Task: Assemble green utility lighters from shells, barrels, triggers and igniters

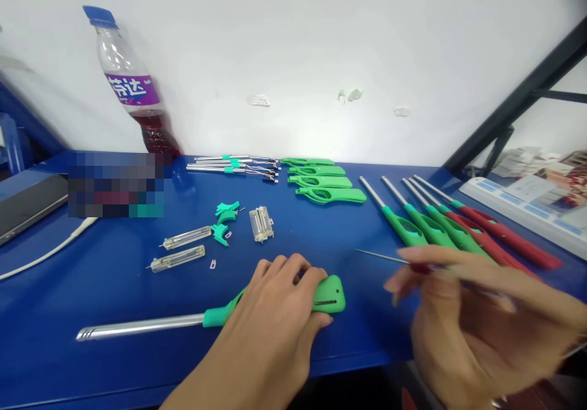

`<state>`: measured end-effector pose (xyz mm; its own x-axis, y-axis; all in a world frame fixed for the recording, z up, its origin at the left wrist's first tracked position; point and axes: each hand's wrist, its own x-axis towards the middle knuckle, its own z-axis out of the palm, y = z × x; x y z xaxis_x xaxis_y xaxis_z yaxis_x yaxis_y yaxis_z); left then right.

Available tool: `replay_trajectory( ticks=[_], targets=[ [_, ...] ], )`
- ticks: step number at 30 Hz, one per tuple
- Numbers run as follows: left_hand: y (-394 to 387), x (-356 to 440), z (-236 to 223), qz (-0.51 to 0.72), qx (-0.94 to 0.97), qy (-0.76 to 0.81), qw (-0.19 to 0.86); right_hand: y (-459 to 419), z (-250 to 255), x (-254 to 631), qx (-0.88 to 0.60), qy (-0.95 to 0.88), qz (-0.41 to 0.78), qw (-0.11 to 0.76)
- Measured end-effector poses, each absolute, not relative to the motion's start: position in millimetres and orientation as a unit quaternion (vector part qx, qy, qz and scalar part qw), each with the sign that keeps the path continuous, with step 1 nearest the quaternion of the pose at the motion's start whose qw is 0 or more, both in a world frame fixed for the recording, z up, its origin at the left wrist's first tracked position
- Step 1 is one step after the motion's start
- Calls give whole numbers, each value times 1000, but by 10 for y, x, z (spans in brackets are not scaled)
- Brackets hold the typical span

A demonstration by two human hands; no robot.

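Green lighter (pixel 329 294) lies on its side near the front edge of the blue worktop (pixel 151 361), metal tube to the left, handle end to the right, small hole and dark slot showing there. All places below relative to that lighter

Left hand (pixel 275 306) is on top of it, fingers curled over the handle, thumb along the near side, so it's gripped against the worktop

Right hand (pixel 477 312) is raised to the right of it, motion-blurred. Thumb and forefinger pinch a thin metal tool (pixel 380 256), shaft pointing left towards the lighter, tip apart from it. Other fingers too smeared to tell

Beyond it: two clear tanks (pixel 261 223) side by side, and four green shell pieces (pixel 339 196) stacked in a row further back

Beyond and to the left: two more clear tanks lying flat (pixel 178 259), teal triggers (pixel 227 217) in a loose bunch, tube assemblies (pixel 215 168) with wires at the back, bottle (pixel 132 92) of dark red drink by the wall

Beyond and to the right: five lighters (pixel 470 231), three green, two red, white power strip (pixel 527 214) past them
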<state>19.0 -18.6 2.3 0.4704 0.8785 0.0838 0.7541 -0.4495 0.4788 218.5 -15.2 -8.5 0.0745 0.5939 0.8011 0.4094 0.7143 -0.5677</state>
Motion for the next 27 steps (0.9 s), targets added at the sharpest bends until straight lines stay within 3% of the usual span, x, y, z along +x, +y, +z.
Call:
replay_trajectory(
  ticks=[2, 6, 11, 15, 21, 27],
  targets=[
    [-188, 188, 30, 156, 838, 488, 188, -126, -78, 2180, -384, -674, 91, 624],
    [-219, 198, 65, 150, 847, 485, 158, -71, -27, 2181, -423, -734, 145, 511],
    [-260, 213, 95, 145, 854, 492, 89, -32, 8, 2207, -419, -781, 166, 432],
    [-258, 180, 92, 195, 839, 505, 53, -12, 4, 2200, -434, -800, 193, 366],
    [-227, 177, 88, 240, 838, 488, -36, -10, -16, 2193, -445, -808, 196, 333],
    [-217, 118, 70, 221, 825, 519, -41, -2, -47, 2214, -450, -806, 204, 326]
  ],
)
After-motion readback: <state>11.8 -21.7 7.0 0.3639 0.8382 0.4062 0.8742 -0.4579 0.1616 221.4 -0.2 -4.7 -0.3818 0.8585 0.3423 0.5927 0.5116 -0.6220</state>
